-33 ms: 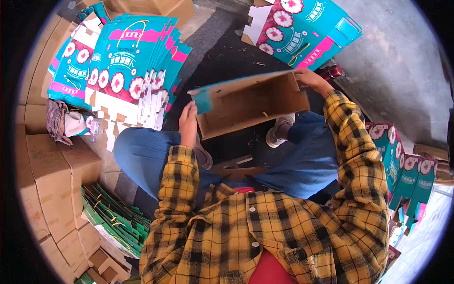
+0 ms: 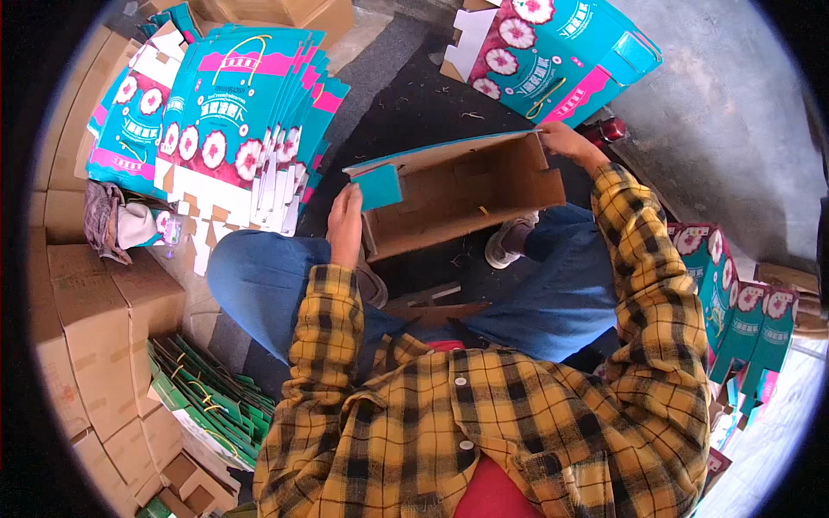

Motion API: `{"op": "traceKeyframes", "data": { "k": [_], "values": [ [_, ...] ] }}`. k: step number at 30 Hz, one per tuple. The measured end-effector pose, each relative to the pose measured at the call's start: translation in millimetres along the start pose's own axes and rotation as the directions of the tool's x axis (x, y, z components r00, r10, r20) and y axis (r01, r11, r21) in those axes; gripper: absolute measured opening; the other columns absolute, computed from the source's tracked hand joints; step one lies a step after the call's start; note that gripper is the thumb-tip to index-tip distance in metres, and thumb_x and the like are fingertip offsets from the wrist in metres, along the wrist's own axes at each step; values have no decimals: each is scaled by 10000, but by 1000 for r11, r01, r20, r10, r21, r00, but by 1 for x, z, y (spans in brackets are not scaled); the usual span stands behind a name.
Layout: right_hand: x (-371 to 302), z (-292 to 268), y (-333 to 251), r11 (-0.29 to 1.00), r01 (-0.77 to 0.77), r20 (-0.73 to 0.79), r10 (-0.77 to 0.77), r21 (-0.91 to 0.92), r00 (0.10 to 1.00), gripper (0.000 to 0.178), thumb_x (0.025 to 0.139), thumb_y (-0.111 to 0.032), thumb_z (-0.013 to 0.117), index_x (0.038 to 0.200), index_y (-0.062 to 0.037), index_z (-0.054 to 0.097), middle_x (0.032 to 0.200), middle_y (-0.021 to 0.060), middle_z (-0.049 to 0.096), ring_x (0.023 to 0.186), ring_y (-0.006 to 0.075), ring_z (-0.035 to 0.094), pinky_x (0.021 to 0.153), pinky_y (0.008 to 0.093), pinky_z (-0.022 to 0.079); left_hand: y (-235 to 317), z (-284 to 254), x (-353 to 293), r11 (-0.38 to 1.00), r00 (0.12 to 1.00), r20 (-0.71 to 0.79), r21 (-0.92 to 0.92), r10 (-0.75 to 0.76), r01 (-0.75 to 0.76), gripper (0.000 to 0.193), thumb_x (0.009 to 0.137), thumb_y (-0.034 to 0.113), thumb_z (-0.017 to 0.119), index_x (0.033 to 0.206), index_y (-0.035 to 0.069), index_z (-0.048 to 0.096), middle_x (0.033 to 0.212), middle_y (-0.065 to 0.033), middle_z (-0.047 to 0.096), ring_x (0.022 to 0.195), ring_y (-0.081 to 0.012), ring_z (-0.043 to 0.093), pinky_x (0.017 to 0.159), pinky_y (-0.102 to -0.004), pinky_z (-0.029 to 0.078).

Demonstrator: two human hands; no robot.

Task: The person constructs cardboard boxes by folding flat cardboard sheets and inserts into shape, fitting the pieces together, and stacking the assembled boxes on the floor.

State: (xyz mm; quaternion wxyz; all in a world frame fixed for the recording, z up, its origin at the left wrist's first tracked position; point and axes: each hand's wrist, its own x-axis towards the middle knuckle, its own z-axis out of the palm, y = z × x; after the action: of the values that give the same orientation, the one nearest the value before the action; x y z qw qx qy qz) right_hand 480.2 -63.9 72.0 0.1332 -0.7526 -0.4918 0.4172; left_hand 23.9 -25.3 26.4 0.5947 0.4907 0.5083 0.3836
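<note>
Left hand (image 2: 344, 226) is gripping the left end and right hand (image 2: 566, 142) the far right corner of an open teal-backed cardboard carton (image 2: 475, 186) over the dark floor (image 2: 406, 112), its teal end flap (image 2: 377, 187) now showing broader than a moment ago, apparently part-covering that end, flattened teal cartons (image 2: 226, 112) standing up-left.

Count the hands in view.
2: the left hand at the left end of the open box, and the right hand at its upper right corner. Some fingertips are hidden, but no other hands show.
</note>
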Motion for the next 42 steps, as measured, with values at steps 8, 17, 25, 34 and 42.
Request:
{"op": "traceKeyframes", "data": {
  "k": [8,17,25,34,42],
  "values": [
    [-1,27,-62,980,67,90,-50,-188,995,344,916,-314,515,955,10,624,766,123,650,759,192,658,636,318,504,10,-15,-20,730,938,63,611,341,-306,402,921,372,527,1027,-1,629,1161,-214,566,1104,-359,508,949,-440,383],
    [-15,60,-74,643,382,148,-388,-664,910,428,910,-392,478,868,-13,671,846,228,655,830,386,633,726,460,503,17,-5,-16,680,936,121,657,330,-324,493,866,411,588,1011,-59,637,1161,-251,564,1078,-380,522,940,-426,403],
    [-15,72,-92,447,319,204,-286,-836,936,277,852,-275,533,762,-62,685,812,160,678,813,334,661,690,450,511,17,-1,-6,747,941,89,586,326,-314,462,861,386,597,935,-66,652,1134,-271,582,1049,-389,554,926,-431,417],
    [4,71,-87,798,327,54,-349,-507,936,570,933,-520,391,1070,-8,602,1049,220,644,979,402,612,775,494,484,23,1,-5,782,942,80,537,326,-316,485,900,393,559,1031,-72,585,1114,-269,572,1061,-397,540,922,-413,417],
    [-4,42,-94,908,-243,198,183,343,963,1083,735,-808,475,1462,-45,227,1363,238,429,1192,341,493,972,450,389,15,-8,-14,817,958,13,520,287,-251,488,898,364,580,1112,-75,554,1098,-235,583,1025,-345,569,902,-380,435]
  ]
}}
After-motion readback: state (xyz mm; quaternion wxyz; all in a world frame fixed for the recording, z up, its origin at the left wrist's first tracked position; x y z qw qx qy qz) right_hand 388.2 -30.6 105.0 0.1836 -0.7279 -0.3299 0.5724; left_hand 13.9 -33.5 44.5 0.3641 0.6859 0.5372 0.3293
